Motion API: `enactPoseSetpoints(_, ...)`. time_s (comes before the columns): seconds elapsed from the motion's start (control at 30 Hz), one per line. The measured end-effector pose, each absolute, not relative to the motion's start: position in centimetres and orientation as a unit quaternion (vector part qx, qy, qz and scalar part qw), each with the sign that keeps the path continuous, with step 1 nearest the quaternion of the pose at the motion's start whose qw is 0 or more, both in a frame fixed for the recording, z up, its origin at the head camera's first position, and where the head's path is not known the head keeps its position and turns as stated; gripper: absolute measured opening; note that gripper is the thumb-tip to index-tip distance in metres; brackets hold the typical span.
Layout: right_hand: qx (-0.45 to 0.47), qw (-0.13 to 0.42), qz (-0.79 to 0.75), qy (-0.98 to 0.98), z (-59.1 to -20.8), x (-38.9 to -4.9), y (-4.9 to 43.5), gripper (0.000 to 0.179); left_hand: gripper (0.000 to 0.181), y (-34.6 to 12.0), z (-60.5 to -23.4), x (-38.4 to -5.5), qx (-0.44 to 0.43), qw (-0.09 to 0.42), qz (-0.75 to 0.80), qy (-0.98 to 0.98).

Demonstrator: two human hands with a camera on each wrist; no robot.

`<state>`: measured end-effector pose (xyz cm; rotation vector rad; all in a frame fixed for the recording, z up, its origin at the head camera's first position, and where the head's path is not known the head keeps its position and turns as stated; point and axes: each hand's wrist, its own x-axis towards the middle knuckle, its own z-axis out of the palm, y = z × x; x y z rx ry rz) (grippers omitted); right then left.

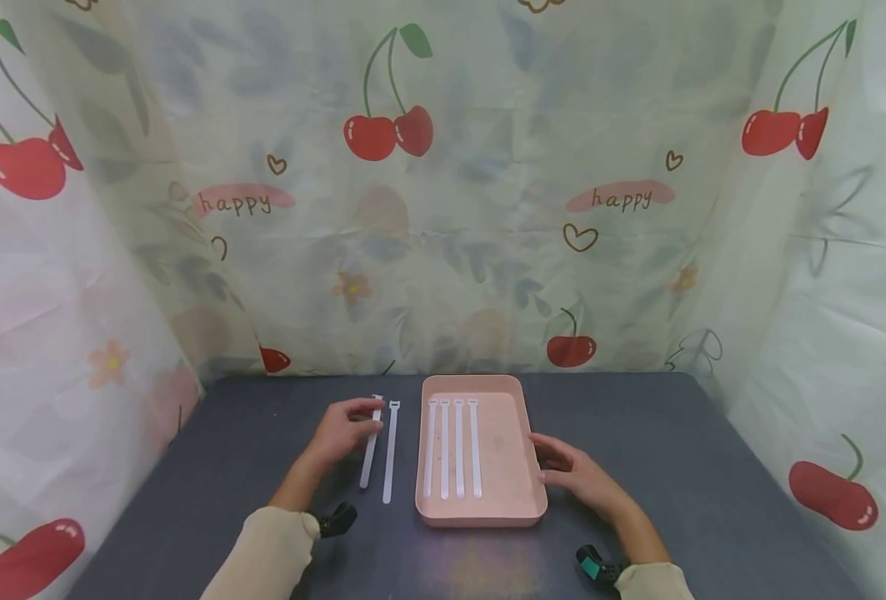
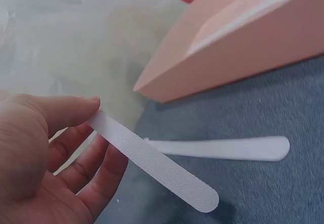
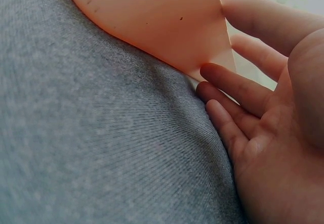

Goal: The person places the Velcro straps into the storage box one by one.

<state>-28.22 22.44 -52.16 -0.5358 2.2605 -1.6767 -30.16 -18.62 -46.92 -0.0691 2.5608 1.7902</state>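
My left hand [image 1: 340, 432] pinches a white hook-and-loop cable tie [image 2: 152, 158] near its slotted head, between thumb and fingers. In the left wrist view its rounded tail slants down over the dark cloth. Just right of it, a second white cable tie [image 1: 391, 454] lies on the table, slotted head at the far end. Several more white cable ties [image 1: 459, 450] lie side by side in the left half of a pink tray [image 1: 506, 467]. At the tray's right side is my right hand [image 1: 581, 479], its loosely bent fingertips [image 3: 215, 74] touching the outer wall.
Dark grey cloth covers the table [image 1: 638, 433]. A pale curtain [image 1: 473, 250] printed with cherries hangs behind the far edge and along both sides. Dark bands sit at the left wrist [image 1: 337, 521] and the right wrist [image 1: 598, 564].
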Motion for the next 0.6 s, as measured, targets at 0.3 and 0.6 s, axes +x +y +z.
enactPoseSetpoints(0.3, -0.189, 0.14, -0.583, 0.778, -52.3, -28.2, 22.5, 0.062, 0.035, -17.5, -45.1, -29.9, 0.017, 0.0, 0.596, 0.803)
enactPoseSetpoints(0.6, -0.18, 0.143, -0.582, 0.78, -52.4, -28.3, 22.4, 0.063, 0.037, -14.7, -43.6, -29.3, 0.057, -0.002, 0.629, 0.775)
